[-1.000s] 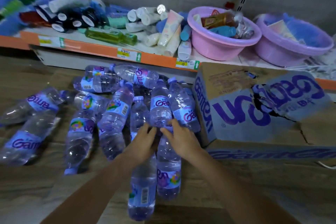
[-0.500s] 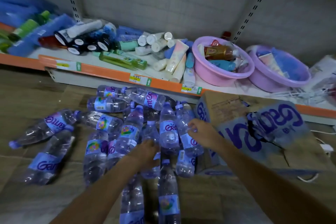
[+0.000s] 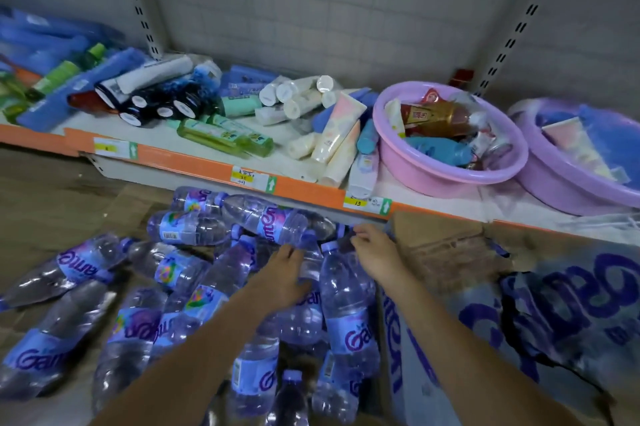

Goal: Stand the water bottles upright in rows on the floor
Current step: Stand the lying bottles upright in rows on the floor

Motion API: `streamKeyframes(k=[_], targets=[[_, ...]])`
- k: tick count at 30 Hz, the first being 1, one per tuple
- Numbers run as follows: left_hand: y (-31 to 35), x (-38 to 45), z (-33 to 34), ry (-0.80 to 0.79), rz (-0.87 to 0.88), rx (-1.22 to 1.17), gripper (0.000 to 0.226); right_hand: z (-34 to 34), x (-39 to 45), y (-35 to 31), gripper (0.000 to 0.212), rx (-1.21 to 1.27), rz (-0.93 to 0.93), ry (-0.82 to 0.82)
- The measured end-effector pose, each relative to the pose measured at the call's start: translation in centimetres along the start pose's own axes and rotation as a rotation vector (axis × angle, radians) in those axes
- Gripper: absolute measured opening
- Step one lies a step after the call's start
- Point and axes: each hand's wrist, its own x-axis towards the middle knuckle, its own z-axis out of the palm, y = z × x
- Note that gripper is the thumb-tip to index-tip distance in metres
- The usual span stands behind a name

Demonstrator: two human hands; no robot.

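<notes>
"Gam…" in purple on water bottle labels [image 3: 356,339], handwritten "13" on shelf price tag [image 3: 358,203]

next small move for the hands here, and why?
Probably close the right hand on the capped neck it touches beside the cardboard box and tip that bottle upright. The bottles all look tipped or lying in a pile, and the left hand rests on its neighbour.

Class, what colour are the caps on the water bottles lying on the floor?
Purple caps, clearest in the head view.
</notes>
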Motion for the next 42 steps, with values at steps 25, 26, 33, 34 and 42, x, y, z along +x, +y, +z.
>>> streamKeyframes(k=[25,26,33,34,42], targets=[[-3.6,4.1,2.3,-0.477,0.069,0.443,0.079,9.4,3.1,7.0,0.064,-0.702,0.057,-0.275],[-4.0,3.9,2.2,-0.47,0.064,0.425,0.075,9.6,2.8,6.7,0.064,-0.713,0.057,-0.302],[-3.8,5.1,1.2,-0.046,0.259,0.255,0.041,9.9,3.3,6.0,0.049,-0.48,0.144,-0.135],[-3.4,6.0,1.6,-0.093,0.308,0.23,0.046,10.0,3.5,6.2,0.055,-0.45,0.154,-0.12],[0.8,13.5,3.8,0.013,0.058,0.509,0.071,10.9,4.4,8.4,0.068,-0.541,0.144,-0.066]])
